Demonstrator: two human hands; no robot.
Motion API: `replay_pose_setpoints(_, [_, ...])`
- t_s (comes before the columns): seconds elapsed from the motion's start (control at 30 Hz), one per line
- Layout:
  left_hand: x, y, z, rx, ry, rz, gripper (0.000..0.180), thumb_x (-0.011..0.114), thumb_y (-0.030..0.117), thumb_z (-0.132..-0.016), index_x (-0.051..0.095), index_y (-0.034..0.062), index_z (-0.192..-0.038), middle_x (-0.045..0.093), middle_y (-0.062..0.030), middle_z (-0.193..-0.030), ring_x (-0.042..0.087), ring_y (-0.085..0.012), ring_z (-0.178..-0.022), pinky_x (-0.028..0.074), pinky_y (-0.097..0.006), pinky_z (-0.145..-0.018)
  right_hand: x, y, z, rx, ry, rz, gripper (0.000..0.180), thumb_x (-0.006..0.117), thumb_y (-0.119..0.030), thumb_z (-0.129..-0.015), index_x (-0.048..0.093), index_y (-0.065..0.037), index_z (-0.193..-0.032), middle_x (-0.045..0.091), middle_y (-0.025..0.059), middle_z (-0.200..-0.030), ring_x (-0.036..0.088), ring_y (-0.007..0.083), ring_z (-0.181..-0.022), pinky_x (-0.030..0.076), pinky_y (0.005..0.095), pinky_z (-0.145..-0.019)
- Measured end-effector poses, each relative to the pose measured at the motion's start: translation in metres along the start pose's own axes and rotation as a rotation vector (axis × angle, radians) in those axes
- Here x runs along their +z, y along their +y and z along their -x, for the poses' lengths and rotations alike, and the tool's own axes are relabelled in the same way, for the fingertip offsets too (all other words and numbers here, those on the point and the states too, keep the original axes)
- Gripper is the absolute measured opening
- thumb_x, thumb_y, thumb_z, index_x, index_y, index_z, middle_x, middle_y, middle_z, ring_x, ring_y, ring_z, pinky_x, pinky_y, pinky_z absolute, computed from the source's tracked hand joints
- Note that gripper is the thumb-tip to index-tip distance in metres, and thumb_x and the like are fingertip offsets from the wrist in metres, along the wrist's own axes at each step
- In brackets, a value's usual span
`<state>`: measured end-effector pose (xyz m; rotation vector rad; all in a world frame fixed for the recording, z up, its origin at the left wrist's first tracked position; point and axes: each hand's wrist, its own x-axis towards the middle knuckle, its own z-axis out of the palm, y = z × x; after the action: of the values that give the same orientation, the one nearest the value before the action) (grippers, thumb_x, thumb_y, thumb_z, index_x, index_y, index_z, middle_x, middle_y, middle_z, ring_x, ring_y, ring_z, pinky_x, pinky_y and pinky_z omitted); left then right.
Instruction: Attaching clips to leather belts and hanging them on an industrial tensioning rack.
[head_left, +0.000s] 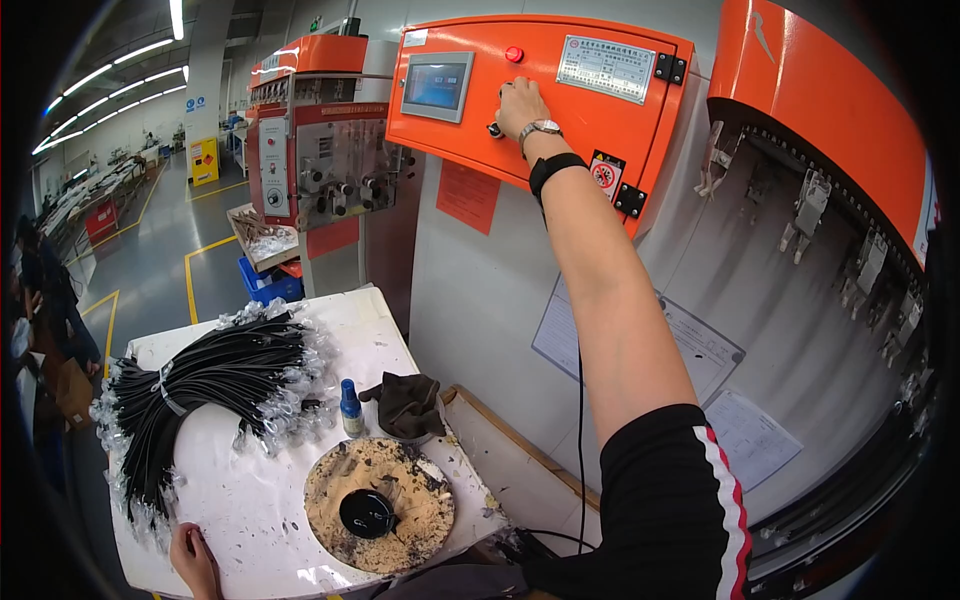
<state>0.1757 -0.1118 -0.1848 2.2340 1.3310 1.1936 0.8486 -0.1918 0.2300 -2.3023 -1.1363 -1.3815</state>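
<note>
My right hand [522, 108] reaches up to the orange control box [480, 40] on the wall. Its fingers are closed at the front panel, below a red round light [514, 54] and beside a small screen [437, 87]. What they grip is hidden behind them. A black knob [494, 130] shows just under the hand. My left hand [192, 558] rests at the near left of the white table [250, 510], its fingers curled in with nothing seen in them. Nearest to it lies a tied bundle of black cables [215, 365] with clear plastic-covered ends.
A round tray [430, 530] of tan crumbly material holds a black round piece [367, 513]. Behind it are a blue bottle [351, 408] and a dark cloth [408, 403]. An orange machine with metal clips [810, 205] curves along the right. Another machine [345, 165] stands back left.
</note>
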Motion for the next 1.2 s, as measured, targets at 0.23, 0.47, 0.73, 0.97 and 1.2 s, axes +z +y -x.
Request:
replay_pose_setpoints(0.23, [-0.004, 0.008, -0.002, -0.056, -0.048, -0.015, 0.006, 0.050, 0.000, -0.084, 0.055, -0.0034, -0.084, 0.055, -0.0143, -0.069, 0.052, -0.0224, -0.064, 0.041, -0.030, -0.061, 0.004, 0.003, -0.001, -0.009, -0.006, -0.002, 0.026, 0.055, -0.011, -0.079, 0.059, 0.000, -0.102, 0.049, 0.0146, -0.113, 0.045, 0.0306, -0.109, 0.045, 0.0375, -0.090])
replay_pose_setpoints(0.47, [0.004, -0.006, 0.000, -0.056, -0.018, 0.033, 0.008, 0.050, 0.002, -0.086, 0.055, -0.0038, -0.087, 0.056, -0.0142, -0.074, 0.052, -0.0246, -0.067, 0.041, -0.031, -0.064, 0.007, 0.005, -0.004, -0.024, -0.005, 0.021, 0.032, 0.060, -0.017, -0.076, 0.059, 0.000, -0.103, 0.048, 0.0139, -0.115, 0.044, 0.0302, -0.111, 0.045, 0.0382, -0.091])
replay_pose_setpoints(0.73, [0.002, 0.000, -0.001, -0.055, -0.037, 0.034, 0.007, 0.049, 0.001, -0.085, 0.054, -0.0038, -0.084, 0.055, -0.0143, -0.073, 0.052, -0.0232, -0.067, 0.041, -0.031, -0.065, 0.008, 0.004, -0.003, -0.010, -0.023, 0.082, 0.032, 0.058, -0.015, -0.077, 0.059, 0.000, -0.105, 0.049, 0.0148, -0.114, 0.044, 0.0305, -0.111, 0.045, 0.0379, -0.091])
replay_pose_setpoints(0.97, [0.001, 0.005, -0.002, -0.036, -0.028, 0.023, 0.007, 0.048, 0.001, -0.085, 0.054, -0.0040, -0.085, 0.055, -0.0146, -0.073, 0.052, -0.0236, -0.067, 0.041, -0.031, -0.065, 0.003, 0.002, -0.004, -0.009, -0.035, 0.035, 0.033, 0.059, -0.017, -0.077, 0.059, 0.000, -0.105, 0.048, 0.0151, -0.116, 0.044, 0.0305, -0.111, 0.044, 0.0372, -0.092])
replay_pose_setpoints(1.2, [-0.006, 0.005, 0.002, -0.043, -0.043, 0.001, 0.008, 0.049, 0.001, -0.086, 0.055, -0.0043, -0.086, 0.057, -0.0157, -0.075, 0.053, -0.0241, -0.068, 0.042, -0.031, -0.065, -0.005, -0.001, 0.004, 0.013, -0.049, 0.000, 0.037, 0.063, -0.020, -0.074, 0.059, 0.001, -0.105, 0.048, 0.0157, -0.116, 0.043, 0.0307, -0.112, 0.043, 0.0372, -0.093])
